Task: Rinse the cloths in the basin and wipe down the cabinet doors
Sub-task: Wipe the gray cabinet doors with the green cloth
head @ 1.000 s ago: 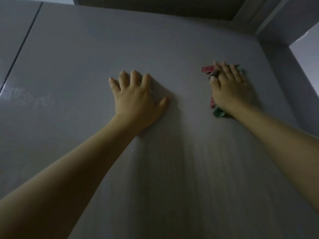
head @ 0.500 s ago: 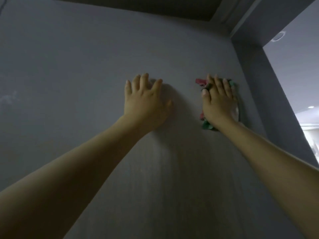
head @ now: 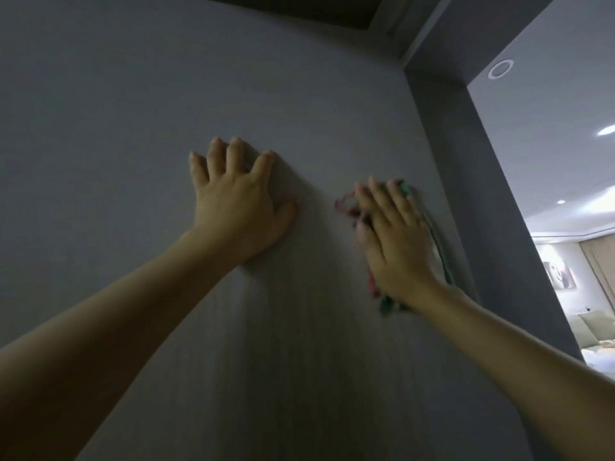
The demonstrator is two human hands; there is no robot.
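Grey cabinet door (head: 139,104) fills your view. Your left hand (head: 234,207) braces flat, fingers spread. Near the door's right edge, your right hand (head: 396,241) presses the cloth (head: 442,257) with straight fingers; it looks soft, light, likely to bunch, so palm its middle.

Both hands lie against the cabinet door (head: 133,111), which fills the left and centre of the view. The left hand (head: 234,207) rests flat on the door, fingers spread, left of and slightly higher than the right hand (head: 396,241). The cloth (head: 442,257) lies between the right hand and the door, its edges showing on both sides of the hand. A side panel (head: 466,161) stands just right of the cloth. Beyond the panel, at far right, a room opens, with a sofa (head: 592,327) low down and a ceiling light (head: 500,68) above.
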